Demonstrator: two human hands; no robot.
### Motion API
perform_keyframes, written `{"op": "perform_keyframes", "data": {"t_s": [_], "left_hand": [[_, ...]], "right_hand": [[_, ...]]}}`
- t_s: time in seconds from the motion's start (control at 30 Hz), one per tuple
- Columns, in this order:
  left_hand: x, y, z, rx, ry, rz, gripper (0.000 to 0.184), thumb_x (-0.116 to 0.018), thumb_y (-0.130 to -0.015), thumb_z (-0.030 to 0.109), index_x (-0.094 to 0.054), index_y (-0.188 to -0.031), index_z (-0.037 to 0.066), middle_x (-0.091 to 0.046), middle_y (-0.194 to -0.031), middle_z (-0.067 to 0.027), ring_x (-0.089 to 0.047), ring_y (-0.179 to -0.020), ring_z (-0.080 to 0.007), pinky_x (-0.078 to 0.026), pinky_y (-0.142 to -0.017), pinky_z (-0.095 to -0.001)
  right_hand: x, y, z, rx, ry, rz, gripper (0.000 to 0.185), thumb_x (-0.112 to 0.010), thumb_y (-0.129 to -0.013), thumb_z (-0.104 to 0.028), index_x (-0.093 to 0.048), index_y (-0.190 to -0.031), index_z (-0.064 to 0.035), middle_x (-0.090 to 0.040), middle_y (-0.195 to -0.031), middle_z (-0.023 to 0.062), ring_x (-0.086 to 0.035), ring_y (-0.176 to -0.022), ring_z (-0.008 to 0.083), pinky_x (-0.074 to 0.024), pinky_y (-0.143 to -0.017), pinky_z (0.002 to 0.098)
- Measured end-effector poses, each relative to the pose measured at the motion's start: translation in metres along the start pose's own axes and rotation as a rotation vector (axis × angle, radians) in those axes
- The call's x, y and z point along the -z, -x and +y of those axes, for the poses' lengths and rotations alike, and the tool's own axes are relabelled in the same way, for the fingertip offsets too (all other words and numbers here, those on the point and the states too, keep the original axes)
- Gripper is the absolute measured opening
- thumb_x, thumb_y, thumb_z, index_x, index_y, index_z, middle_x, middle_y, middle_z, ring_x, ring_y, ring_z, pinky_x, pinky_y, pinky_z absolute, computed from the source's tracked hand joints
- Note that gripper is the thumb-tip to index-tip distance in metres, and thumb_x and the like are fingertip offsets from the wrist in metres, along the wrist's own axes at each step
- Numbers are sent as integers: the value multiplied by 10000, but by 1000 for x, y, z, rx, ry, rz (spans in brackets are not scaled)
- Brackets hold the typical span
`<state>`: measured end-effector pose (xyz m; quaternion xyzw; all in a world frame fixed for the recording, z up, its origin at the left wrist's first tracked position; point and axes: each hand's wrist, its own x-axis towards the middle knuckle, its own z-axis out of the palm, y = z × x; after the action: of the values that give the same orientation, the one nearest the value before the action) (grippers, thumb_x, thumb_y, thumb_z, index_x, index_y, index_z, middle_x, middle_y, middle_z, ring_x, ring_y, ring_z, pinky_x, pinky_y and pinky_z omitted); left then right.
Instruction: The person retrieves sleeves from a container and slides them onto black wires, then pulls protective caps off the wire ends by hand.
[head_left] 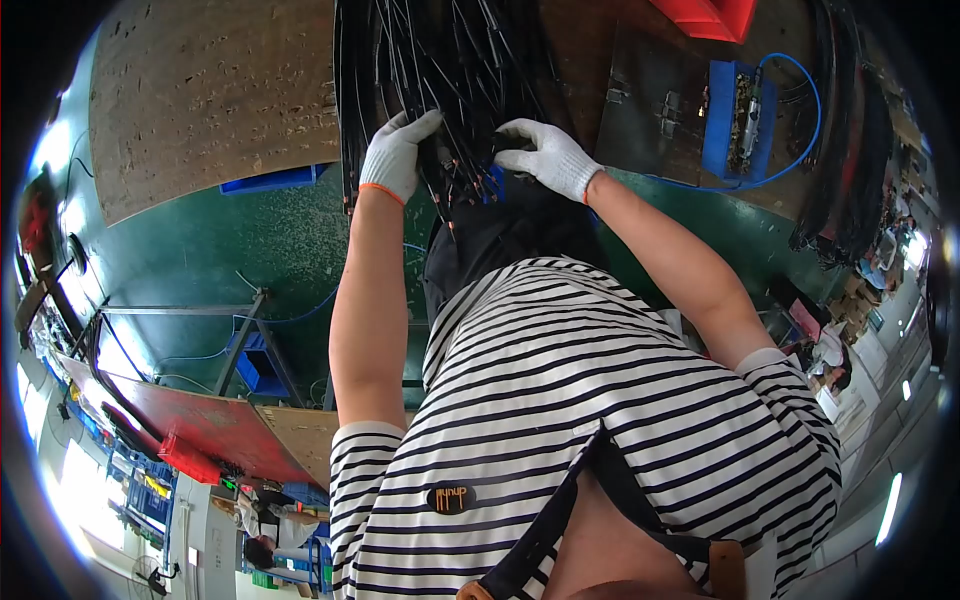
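A thick bundle of black cables (455,60) runs down over the table's edge toward my body, with bare copper-coloured ends (462,178) hanging loose. My left hand (392,158), in a white knit glove with an orange cuff, rests at the left side of the bundle, its fingers stretched out against the cables. On the other side, my right hand (550,158), gloved the same way, has its thumb and fingers apart beside the cable ends. Neither hand visibly closes around a cable, though some fingertips are partly hidden among the strands.
Brown worn table boards (215,100) lie left of the bundle. At right, a blue tray (722,120) holds small metal parts and a tool with a blue air hose (820,110). A red bin (712,15) stands at the top. Another person (275,525) is at lower left.
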<state>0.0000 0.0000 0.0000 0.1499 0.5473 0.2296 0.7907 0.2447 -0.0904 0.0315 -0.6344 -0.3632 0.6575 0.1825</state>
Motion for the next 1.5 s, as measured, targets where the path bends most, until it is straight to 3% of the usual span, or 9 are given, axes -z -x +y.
{"op": "perform_keyframes", "data": {"t_s": [0.07, 0.23, 0.3, 0.5, 0.6, 0.8, 0.9, 1.3, 1.5], "left_hand": [[-8, 4, 5, -26, -30, 76, 207, -780, -929, 115, -692, -1070, -8, -724, -875, -70, -696, -686, -164, -591, -578, -318], [-20, -21, -34, -186, -527, 271, 333, -839, -883, 194, -694, -1084, -28, -748, -879, -92, -714, -686, -173, -581, -596, -302], [-23, -27, -37, -198, -823, 403, 497, -868, -795, 297, -739, -1061, -102, -778, -934, -191, -758, -845, -228, -580, -798, -352], [-31, 4, -12, -85, -187, 132, 261, -805, -903, 168, -721, -1072, -11, -754, -919, -68, -683, -695, -131, -566, -629, -280], [-25, 12, -3, -108, -138, 23, 251, -800, -945, 193, -700, -1074, 3, -735, -907, -64, -672, -686, -119, -566, -608, -255], [-27, 11, -9, -172, -183, 91, 226, -788, -972, 192, -695, -1079, 16, -734, -926, -60, -671, -723, -119, -570, -637, -261], [-30, 9, -14, -202, -175, 92, 236, -798, -962, 187, -693, -1077, 10, -734, -932, -64, -676, -725, -123, -588, -647, -265], [-52, 17, 3, -124, -132, 96, 222, -838, -890, 129, -724, -1048, 23, -728, -840, -48, -651, -625, -120, -551, -545, -258], [-30, 0, -10, -379, -546, 235, 345, -749, -1003, 356, -726, -1084, 21, -693, -804, -25, -619, -646, -92, -488, -550, -263]], "right_hand": [[3, 7, 2, -30, -57, -9, 489, -786, -936, -191, -653, -1356, 22, -737, -1266, 126, -702, -1099, 179, -550, -968, 320], [4, 28, 14, -50, 43, 66, 477, -786, -931, -192, -664, -1345, 12, -750, -1233, 118, -705, -1085, 177, -550, -959, 319], [3, 26, 14, -4, 99, 90, 482, -788, -920, -211, -673, -1333, 9, -756, -1221, 126, -710, -1091, 191, -548, -969, 327], [10, 32, 13, 105, 353, 71, 511, -785, -877, -295, -697, -1307, -33, -756, -1210, 169, -725, -1117, 284, -542, -1002, 379], [16, 39, 17, 94, 407, -5, 495, -781, -873, -308, -708, -1301, -70, -753, -1201, 179, -722, -1121, 312, -541, -1005, 395], [18, 64, 6, 34, 448, -145, 477, -780, -897, -231, -696, -1328, -45, -752, -1235, 143, -711, -1150, 241, -524, -1046, 363], [15, 69, 10, 80, 462, -116, 510, -791, -870, -304, -708, -1313, -65, -757, -1187, 178, -723, -1110, 315, -541, -1010, 392], [-21, 24, 13, 162, 104, 45, 495, -793, -901, -266, -711, -1305, 8, -763, -1236, 189, -730, -1144, 257, -529, -1029, 353], [-43, -55, -9, 272, 59, 257, 488, -775, -891, -304, -728, -1259, 13, -766, -1201, 209, -738, -1142, 317, -547, -1009, 374]]}}
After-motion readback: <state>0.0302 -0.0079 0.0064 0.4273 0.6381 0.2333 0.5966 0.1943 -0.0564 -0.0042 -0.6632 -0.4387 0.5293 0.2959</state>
